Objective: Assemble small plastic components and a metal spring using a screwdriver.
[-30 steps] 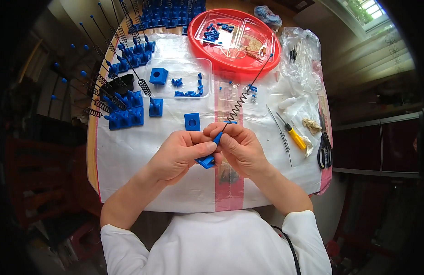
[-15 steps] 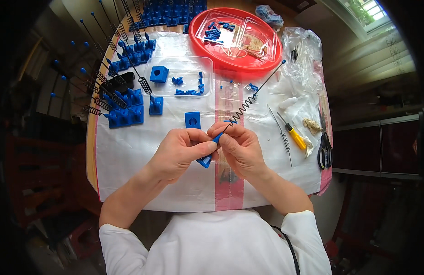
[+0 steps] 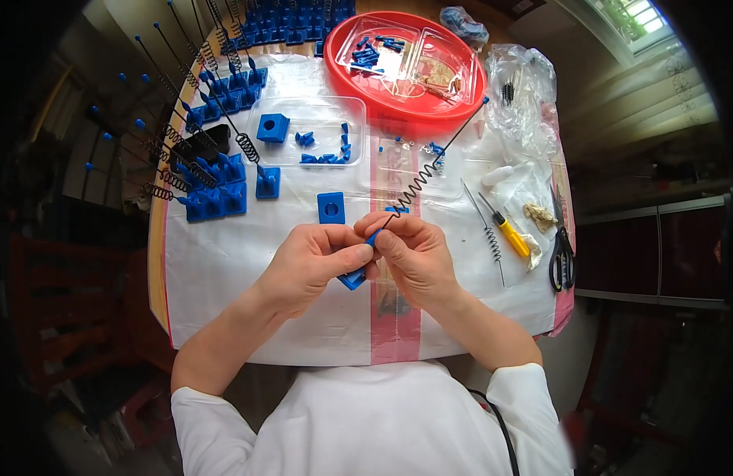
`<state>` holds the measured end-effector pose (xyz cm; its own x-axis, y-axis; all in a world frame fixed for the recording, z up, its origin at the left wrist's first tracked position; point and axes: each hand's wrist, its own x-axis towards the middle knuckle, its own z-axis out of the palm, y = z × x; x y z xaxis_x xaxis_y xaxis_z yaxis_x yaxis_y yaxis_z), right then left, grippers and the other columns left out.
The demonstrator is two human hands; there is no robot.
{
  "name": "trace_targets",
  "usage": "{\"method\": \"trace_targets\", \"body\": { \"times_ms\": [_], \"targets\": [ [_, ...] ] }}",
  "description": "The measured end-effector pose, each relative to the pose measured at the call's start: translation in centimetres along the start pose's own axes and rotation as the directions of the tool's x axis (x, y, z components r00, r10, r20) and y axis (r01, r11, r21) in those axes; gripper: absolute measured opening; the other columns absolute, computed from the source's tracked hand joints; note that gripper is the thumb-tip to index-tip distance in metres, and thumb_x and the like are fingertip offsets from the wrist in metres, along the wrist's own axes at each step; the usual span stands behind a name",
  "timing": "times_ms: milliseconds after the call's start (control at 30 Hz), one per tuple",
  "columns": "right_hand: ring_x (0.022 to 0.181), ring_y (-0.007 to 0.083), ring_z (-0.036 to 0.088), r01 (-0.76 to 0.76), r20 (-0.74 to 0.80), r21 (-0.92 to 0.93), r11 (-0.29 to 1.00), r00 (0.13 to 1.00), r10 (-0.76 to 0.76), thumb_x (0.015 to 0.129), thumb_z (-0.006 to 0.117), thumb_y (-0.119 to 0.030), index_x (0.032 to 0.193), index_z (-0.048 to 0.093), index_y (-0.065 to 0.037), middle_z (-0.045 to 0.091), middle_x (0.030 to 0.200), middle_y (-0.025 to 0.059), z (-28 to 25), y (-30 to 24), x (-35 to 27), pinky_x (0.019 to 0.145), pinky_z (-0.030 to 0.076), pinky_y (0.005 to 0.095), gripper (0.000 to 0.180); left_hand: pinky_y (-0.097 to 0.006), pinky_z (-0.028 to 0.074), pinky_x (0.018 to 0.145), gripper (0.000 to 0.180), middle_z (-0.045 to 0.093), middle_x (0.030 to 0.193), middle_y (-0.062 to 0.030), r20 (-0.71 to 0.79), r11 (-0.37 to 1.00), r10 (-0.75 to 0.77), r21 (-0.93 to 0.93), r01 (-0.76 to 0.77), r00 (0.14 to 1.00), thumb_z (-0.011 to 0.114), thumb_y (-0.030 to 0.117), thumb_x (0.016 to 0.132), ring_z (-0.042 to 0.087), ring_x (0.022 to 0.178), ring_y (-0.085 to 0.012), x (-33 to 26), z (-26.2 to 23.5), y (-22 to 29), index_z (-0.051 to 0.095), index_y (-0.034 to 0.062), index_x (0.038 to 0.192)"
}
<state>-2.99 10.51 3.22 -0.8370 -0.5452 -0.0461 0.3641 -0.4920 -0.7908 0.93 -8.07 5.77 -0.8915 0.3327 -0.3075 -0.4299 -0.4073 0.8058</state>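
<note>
My left hand [image 3: 309, 258] is closed in a pinch on a small blue plastic sleeve [image 3: 373, 237] in front of my chest. Against it, the fingers of my right hand [image 3: 420, 258] grip the lower end of a black coiled wire [image 3: 415, 190], where it meets the sleeve. The wire slants up and away to the right, with a blue tip [image 3: 485, 100] at its far end. Under my left fingers a blue block [image 3: 354, 278] shows in part; I cannot tell whether the fingers touch it. Just beyond my left hand lies a blue base with a round hole [image 3: 331, 208].
At the left stand several blue bases [image 3: 216, 198] with upright coiled wires. A clear tray [image 3: 315, 111] holds small blue parts; behind it is a red basin [image 3: 334, 75]. To the right lie a loose coiled wire [image 3: 491, 238], a yellow-handled screwdriver [image 3: 512, 238], scissors [image 3: 562, 266] and plastic bags [image 3: 525, 87].
Both hands keep the same grip on the sleeve and wire. The whole view has shifted very slightly; nothing on the table has visibly been moved.
</note>
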Motion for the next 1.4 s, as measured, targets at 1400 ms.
{"method": "trace_targets", "body": {
  "times_ms": [1400],
  "targets": [
    [0.095, 0.0145, 0.067, 0.142, 0.130, -0.283, 0.948, 0.986, -0.109, 0.089, 0.072, -0.001, 0.108, 0.067, 0.005, 0.069, 0.104, 0.0098, -3.4, -7.4, -0.7, 0.086, 0.055, 0.0279, 0.021, -0.022, 0.044, 0.056, 0.018, 0.066, 0.075, -0.0051, -0.040, 0.939, 0.039, 0.343, -0.023, 0.998, 0.069, 0.014, 0.091, 0.059, 0.067, -0.0087, -0.3, 0.0, 1.1, 0.071, -0.0029, 0.097]
  ]
}}
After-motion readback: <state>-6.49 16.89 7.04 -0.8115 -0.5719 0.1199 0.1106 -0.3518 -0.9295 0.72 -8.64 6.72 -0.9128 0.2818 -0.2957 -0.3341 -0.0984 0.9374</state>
